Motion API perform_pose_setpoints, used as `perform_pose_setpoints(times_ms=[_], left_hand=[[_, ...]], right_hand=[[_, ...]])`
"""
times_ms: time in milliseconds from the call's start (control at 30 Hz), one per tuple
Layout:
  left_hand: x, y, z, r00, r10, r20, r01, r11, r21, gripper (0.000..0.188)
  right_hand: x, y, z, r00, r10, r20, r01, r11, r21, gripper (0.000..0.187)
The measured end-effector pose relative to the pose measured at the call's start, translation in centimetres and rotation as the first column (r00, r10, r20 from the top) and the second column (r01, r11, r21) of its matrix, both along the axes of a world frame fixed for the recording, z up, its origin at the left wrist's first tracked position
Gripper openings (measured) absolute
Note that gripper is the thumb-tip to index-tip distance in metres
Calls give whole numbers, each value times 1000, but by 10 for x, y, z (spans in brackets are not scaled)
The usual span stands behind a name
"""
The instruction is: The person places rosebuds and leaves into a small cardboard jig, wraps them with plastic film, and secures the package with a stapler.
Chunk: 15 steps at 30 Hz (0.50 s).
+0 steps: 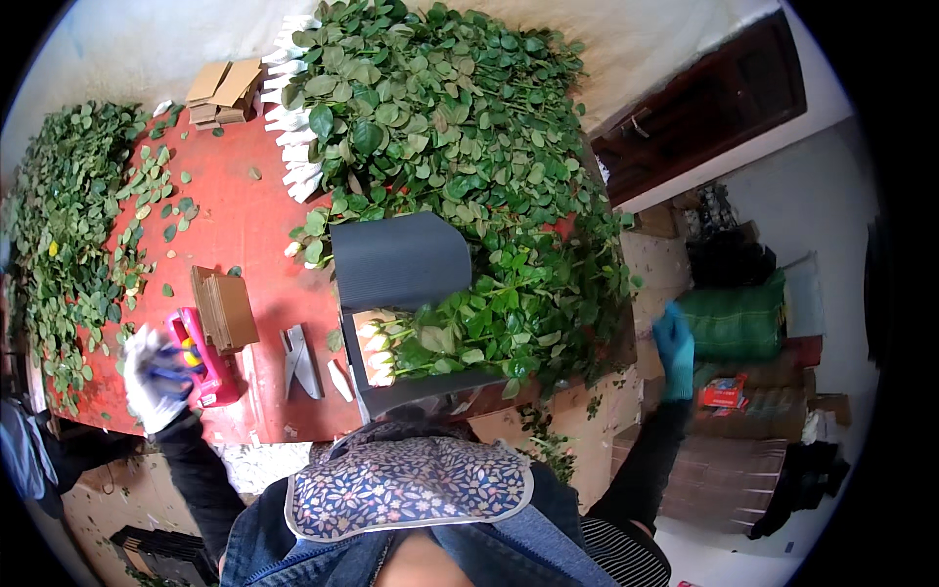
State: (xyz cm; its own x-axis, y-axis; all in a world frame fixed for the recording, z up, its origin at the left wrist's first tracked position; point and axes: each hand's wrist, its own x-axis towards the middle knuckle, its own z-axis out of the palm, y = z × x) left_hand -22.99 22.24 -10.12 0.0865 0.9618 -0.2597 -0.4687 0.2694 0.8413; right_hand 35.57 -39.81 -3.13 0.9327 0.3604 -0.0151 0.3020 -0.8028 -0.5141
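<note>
My left hand [155, 380], in a white glove, is at the table's left front beside a pink plastic jug [209, 367]. Its fingers curl around something blue that I cannot make out. Out past the table's right side is my right hand [673, 350] in a teal glove; its fingers are blurred and I see nothing in them. Directly before me, pale roses [378, 344] lie with their heads against cardboard in a dark grey stand [401, 259] with a ribbed, curved flap. Their leafy stems [489, 338] stretch to the right.
Folded cardboard pieces [225, 308], grey scissors-like shears [301, 362] and a white strip [340, 382] lie on the red table [220, 215]. Bunches with white-wrapped ends [421, 108] fill the back; loose leaves [68, 235] pile up left. A green sack [734, 318] stands right.
</note>
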Motion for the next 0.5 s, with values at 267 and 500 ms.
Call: perform_pose_setpoints(times_ms=[267, 500], left_hand=[[248, -184, 120, 379, -875, 302, 891, 433, 136, 50], [291, -198, 144, 385, -613, 690, 842, 540, 10, 55]], right_hand=[[-207, 322, 104, 28, 733, 680, -962, 205, -181, 41], [-162, 318, 92, 159, 668, 727, -978, 207, 25, 48]])
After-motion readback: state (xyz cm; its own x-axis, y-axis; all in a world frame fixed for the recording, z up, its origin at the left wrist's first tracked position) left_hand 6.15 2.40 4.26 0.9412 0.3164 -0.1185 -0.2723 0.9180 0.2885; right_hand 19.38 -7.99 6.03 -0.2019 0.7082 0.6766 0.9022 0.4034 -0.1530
